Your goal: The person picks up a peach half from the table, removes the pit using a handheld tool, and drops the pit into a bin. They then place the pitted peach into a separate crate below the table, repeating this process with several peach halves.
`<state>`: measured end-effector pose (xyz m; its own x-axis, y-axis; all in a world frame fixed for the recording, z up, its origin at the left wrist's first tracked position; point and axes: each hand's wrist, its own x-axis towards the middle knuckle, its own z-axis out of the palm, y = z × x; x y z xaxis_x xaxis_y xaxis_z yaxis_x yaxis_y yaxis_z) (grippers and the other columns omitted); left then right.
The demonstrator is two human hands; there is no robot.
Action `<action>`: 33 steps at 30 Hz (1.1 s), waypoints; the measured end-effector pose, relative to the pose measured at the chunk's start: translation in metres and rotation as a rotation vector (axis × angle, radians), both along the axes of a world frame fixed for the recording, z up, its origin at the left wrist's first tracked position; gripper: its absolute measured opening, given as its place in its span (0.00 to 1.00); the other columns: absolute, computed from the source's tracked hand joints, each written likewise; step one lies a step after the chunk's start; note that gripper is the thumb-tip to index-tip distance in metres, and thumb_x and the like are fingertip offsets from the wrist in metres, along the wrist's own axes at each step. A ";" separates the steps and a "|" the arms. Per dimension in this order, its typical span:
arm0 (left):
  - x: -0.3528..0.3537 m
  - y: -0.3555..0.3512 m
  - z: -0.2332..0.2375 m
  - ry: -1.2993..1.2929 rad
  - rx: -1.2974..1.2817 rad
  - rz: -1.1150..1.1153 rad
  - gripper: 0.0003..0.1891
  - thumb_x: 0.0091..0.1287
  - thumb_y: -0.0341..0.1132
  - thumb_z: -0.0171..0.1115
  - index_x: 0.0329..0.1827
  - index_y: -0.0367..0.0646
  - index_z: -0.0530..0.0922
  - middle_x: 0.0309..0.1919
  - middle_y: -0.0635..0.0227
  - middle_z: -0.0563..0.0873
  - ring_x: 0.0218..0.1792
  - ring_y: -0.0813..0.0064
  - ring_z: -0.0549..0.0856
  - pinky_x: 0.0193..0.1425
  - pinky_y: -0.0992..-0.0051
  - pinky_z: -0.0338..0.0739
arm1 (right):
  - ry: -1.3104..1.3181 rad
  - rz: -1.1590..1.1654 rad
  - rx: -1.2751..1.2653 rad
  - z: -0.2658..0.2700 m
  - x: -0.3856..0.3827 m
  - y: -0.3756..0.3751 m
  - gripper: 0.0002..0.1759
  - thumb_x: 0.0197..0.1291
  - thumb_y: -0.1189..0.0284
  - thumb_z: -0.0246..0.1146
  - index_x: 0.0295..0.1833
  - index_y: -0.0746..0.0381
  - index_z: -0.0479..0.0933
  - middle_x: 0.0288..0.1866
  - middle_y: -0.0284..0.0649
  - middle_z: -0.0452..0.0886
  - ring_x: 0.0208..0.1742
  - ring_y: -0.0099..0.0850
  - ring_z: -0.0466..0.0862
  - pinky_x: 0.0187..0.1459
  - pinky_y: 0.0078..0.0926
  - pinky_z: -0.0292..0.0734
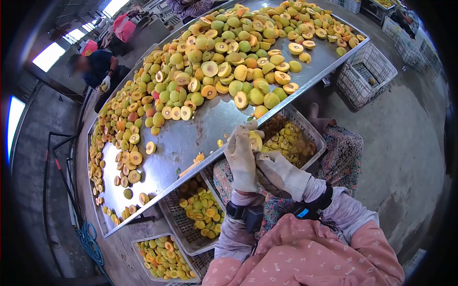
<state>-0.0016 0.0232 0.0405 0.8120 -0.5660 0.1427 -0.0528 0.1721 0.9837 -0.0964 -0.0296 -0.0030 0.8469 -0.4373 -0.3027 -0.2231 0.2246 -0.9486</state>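
Both of my hands wear pale gloves and meet just past the near edge of the metal table (214, 128). My left hand (242, 155) is closed round a yellow fruit piece (255, 140). My right hand (281, 174) touches the same fruit from the right, its fingers closed; whatever lies inside them is too small to name. Below my hands is a crate of yellow fruit pieces (289, 143). Halved and whole yellow-green fruits (210, 69) are heaped over the far part of the table. An orange-handled tool (192, 165) lies at the near edge.
Under the near edge stand a crate of cut fruit (183, 233) and another full crate (138, 248). A crate (353, 88) stands on the floor at the right. A gloved person (102, 71) is at the table's far left; another person (188, 7) is behind it. A blue hose (90, 243) lies lower left.
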 end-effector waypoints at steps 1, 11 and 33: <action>0.002 0.004 0.001 0.140 0.035 -0.084 0.25 0.78 0.50 0.48 0.53 0.33 0.81 0.37 0.62 0.87 0.38 0.79 0.81 0.47 0.77 0.76 | 0.000 -0.004 0.001 0.002 0.000 0.001 0.17 0.77 0.60 0.53 0.48 0.64 0.78 0.32 0.29 0.78 0.30 0.18 0.75 0.31 0.19 0.73; 0.008 0.004 -0.005 0.106 0.135 -0.304 0.24 0.77 0.50 0.48 0.47 0.36 0.82 0.31 0.64 0.85 0.32 0.80 0.80 0.39 0.78 0.75 | -0.006 0.367 0.931 0.051 -0.024 -0.013 0.34 0.72 0.33 0.39 0.25 0.49 0.62 0.16 0.22 0.60 0.13 0.17 0.58 0.16 0.20 0.52; 0.129 -0.046 -0.046 -0.584 0.867 0.097 0.22 0.65 0.42 0.65 0.60 0.43 0.79 0.54 0.48 0.84 0.55 0.53 0.84 0.60 0.63 0.77 | 0.032 -0.006 1.032 -0.026 -0.038 -0.032 0.32 0.70 0.34 0.45 0.28 0.49 0.63 0.16 0.22 0.57 0.13 0.17 0.53 0.15 0.19 0.48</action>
